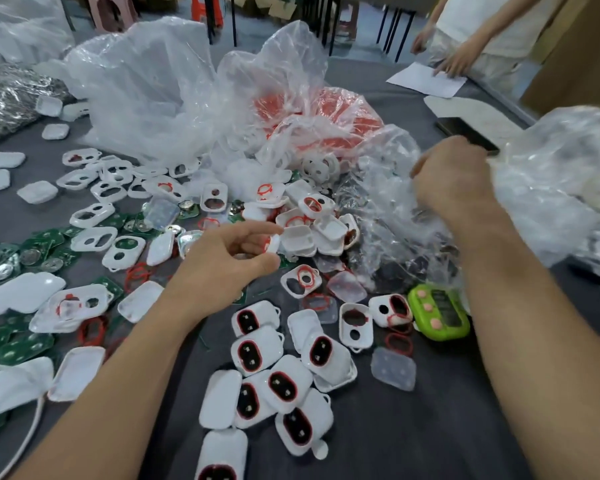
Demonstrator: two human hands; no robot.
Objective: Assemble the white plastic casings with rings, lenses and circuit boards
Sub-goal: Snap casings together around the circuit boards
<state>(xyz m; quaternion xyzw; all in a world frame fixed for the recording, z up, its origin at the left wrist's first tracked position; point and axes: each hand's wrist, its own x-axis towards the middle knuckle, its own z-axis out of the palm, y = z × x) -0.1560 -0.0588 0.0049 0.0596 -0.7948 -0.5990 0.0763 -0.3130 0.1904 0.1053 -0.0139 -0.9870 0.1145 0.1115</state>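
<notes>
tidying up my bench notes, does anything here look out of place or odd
One thing stands out: a green gadget with pink buttons lies among the white casings at the right; it matches none of the parts. Otherwise the parts lie scattered loose, and nothing is visibly broken.

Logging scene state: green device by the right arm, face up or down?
Face up: the green device lies flat, pink buttons and dark display showing.
</notes>
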